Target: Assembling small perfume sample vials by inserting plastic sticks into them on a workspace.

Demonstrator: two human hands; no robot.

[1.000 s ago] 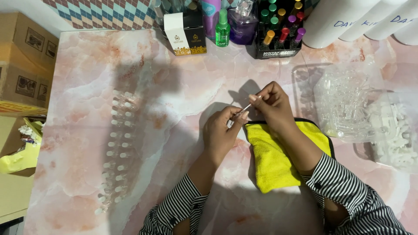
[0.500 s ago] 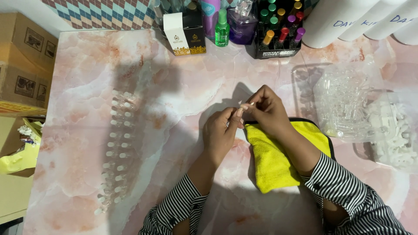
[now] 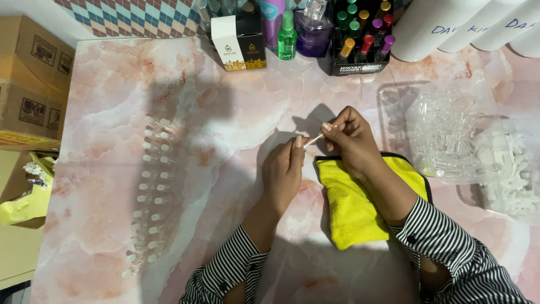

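Note:
Over the pink marble table (image 3: 214, 112), my left hand (image 3: 283, 171) pinches a tiny clear vial at its fingertips; the vial is mostly hidden. My right hand (image 3: 347, 138) holds a thin pale stick (image 3: 314, 139), whose tip meets the left hand's fingertips. Under my right forearm lies a folded yellow cloth (image 3: 354, 205) with a dark edge. Both sleeves are black-and-white striped.
Two long rows of small clear capped vials (image 3: 151, 191) lie at the left. Clear plastic bags of vials (image 3: 444, 135) and white caps (image 3: 512, 174) sit at the right. Bottles, a rack of coloured-cap bottles (image 3: 360, 39) and white rolls stand at the back. Cardboard boxes (image 3: 31, 79) are off the left edge.
My right hand has drawn back slightly to the right, so the stick shows again between the two hands. My left hand has stayed nearly still.

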